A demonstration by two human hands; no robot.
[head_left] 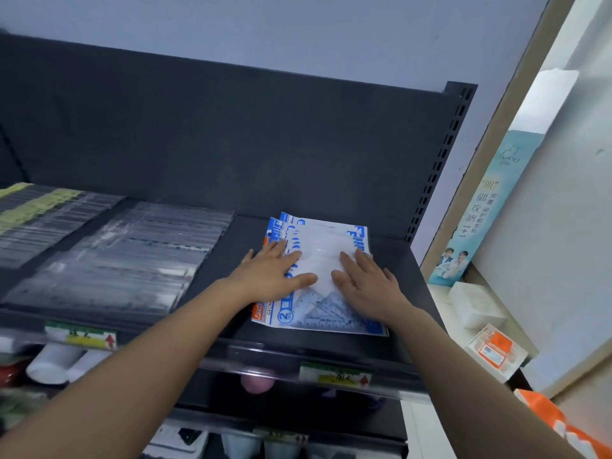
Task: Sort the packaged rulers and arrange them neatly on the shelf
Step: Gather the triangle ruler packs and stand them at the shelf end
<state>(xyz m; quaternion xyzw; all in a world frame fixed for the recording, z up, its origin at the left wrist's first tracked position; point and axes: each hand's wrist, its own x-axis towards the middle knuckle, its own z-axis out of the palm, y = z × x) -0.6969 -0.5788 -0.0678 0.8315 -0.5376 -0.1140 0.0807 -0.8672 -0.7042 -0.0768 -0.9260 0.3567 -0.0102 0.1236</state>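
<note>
A small stack of blue-and-white packaged ruler sets (323,241) lies on the right part of the dark top shelf (402,286); clear triangle rulers show through the packet near its front edge. My left hand (276,273) rests flat on the stack's left side with fingers straight. My right hand (366,281) lies flat on its right side. To the left, clear packets of straight rulers (132,256) lie in a broad stack, and further left lie more packets with yellow labels (36,207).
The shelf's black back panel (231,134) rises behind the packets. Price tags (334,376) sit on the shelf's front rail. Below are white cups (53,362) and a pink ball (256,382). Boxes (496,352) stand on a ledge to the right.
</note>
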